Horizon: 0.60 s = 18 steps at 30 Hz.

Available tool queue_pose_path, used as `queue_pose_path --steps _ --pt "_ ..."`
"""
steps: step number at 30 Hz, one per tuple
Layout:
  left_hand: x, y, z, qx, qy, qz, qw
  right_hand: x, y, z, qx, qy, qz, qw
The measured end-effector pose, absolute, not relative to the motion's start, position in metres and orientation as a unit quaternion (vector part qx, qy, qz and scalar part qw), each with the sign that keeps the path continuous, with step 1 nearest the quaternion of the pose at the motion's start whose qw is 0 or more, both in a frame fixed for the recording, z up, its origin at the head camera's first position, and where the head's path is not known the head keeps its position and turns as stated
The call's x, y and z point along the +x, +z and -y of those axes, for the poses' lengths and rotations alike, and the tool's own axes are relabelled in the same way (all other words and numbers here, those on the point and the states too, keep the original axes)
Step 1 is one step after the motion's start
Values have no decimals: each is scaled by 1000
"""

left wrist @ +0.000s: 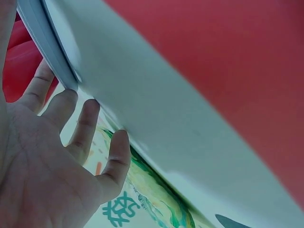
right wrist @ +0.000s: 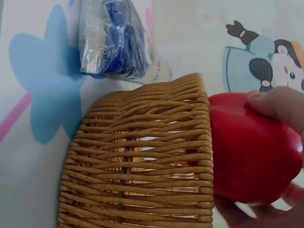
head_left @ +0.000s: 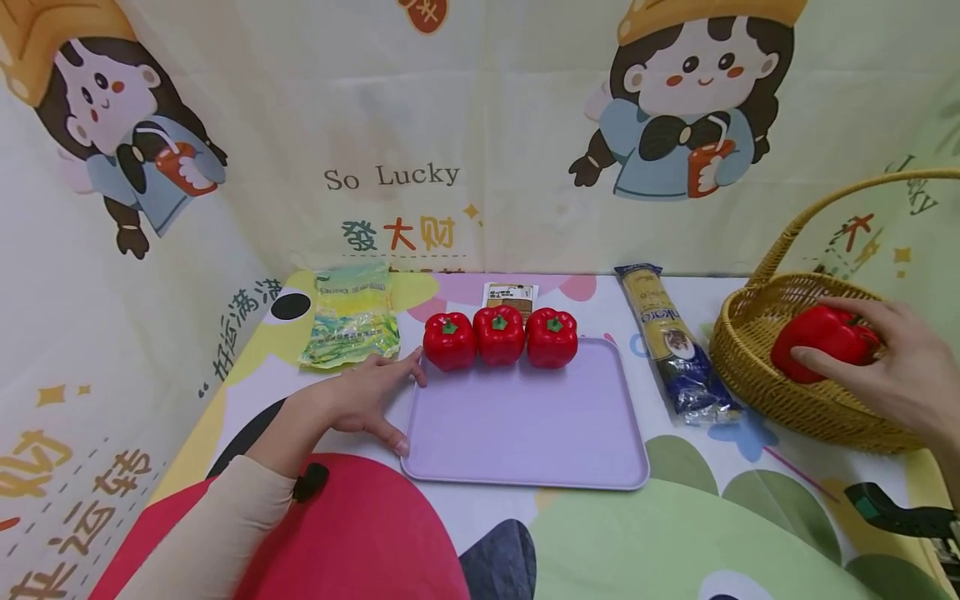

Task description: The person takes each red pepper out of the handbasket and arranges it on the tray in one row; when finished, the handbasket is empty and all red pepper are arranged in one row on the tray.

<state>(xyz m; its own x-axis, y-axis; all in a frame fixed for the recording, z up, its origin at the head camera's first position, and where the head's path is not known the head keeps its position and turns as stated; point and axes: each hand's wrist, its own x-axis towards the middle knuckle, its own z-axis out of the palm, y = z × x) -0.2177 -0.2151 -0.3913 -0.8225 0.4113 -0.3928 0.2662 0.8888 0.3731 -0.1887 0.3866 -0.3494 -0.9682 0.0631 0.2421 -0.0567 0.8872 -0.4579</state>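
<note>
My right hand [head_left: 896, 354] grips a red bell pepper [head_left: 821, 342] at the mouth of the wicker basket [head_left: 802, 417]. In the right wrist view the pepper [right wrist: 256, 149] overlaps the basket's rim [right wrist: 204, 142], thumb on its upper side. Three more red bell peppers stand in a row, stems up, along the far edge of the lilac tray: one on the left [head_left: 450, 342], one in the middle [head_left: 498, 335], one on the right [head_left: 552, 337]. Fingers spread, my left hand [head_left: 371, 396] rests at the left edge of the tray [head_left: 525, 429].
A green-yellow packet [head_left: 352, 321] lies behind my left hand. Between tray and basket lies a long pasta bag [head_left: 671, 342]. Behind the peppers is a small label-like packet [head_left: 510, 295]. The basket's tall handle [head_left: 795, 225] arches up at the right.
</note>
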Motion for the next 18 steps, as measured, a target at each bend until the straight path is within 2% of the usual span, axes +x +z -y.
queue_pose_path --steps 10,18 --pt "-216 -395 218 180 154 -942 237 -185 -351 -378 37 294 940 169" --pt "-218 -393 217 181 150 -942 238 -185 -350 -370 94 334 922 170"
